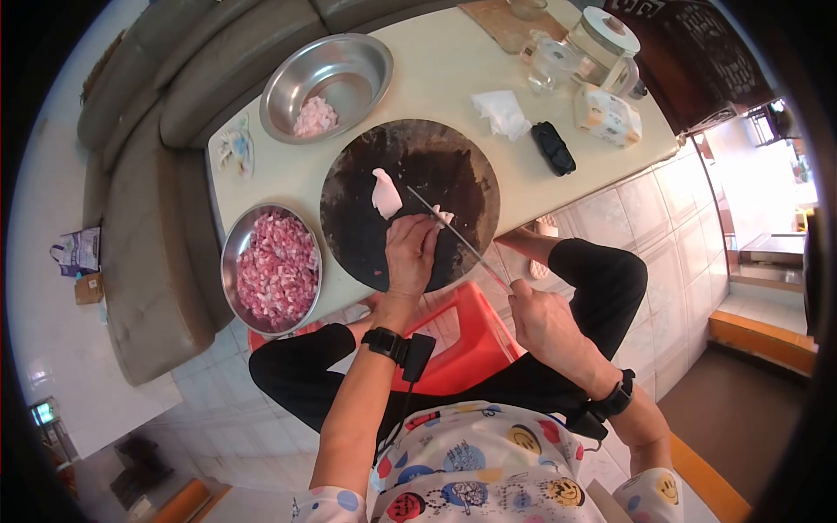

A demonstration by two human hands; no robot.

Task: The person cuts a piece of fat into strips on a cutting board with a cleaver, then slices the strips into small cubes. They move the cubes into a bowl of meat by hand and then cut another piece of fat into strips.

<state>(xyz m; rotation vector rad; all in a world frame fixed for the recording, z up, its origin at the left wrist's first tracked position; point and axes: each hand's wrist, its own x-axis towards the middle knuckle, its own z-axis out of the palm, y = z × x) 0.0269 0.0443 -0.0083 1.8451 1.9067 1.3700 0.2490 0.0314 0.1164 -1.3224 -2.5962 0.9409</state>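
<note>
A dark round chopping board (357,248) lies on the table edge in front of me. My left hand (410,251) rests on it with fingers curled together, pressing a pale piece of fatty meat (443,216) that is mostly hidden by the fingertips and the blade. The handle of a long knife (466,244) is in my closed right hand (547,324); its blade crosses the board right beside my left fingers. Farther left on the board is a larger pale pink slab of fatty meat (384,193), apart from both hands.
A steel bowl of red diced meat (277,270) stands at the left. A larger steel basin (370,65) holds pale diced pieces (316,117). Toward the right are a crumpled tissue (501,113), a black case (554,148), a tissue pack (608,115) and a glass jug (602,48).
</note>
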